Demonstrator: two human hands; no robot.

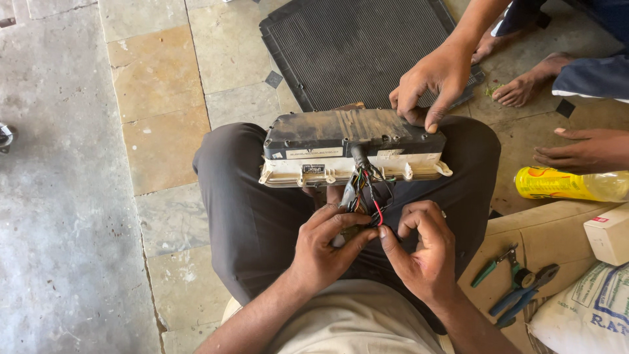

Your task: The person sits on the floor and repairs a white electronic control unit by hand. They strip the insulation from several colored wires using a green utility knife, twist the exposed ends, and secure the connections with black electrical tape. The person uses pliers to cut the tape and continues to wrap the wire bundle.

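Fingers of both hands pinched on the wire bundle below the dusty instrument unit. Risky: tugging too hard, snapping thin strands or sliding it off the lap.

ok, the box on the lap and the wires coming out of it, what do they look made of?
Box: looks like moulded plastic, dark matte top with dusty smears, cream lower half with moulded clips along its edge. Wires: thin leads in coloured insulation, probably plastic; red, green, black and pale ones show, pinched between left hand and right hand. Conductors not visible.

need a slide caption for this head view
Left hand and right hand pinch the coloured wires of a dusty instrument box on the lap; another person's hand steadies it.
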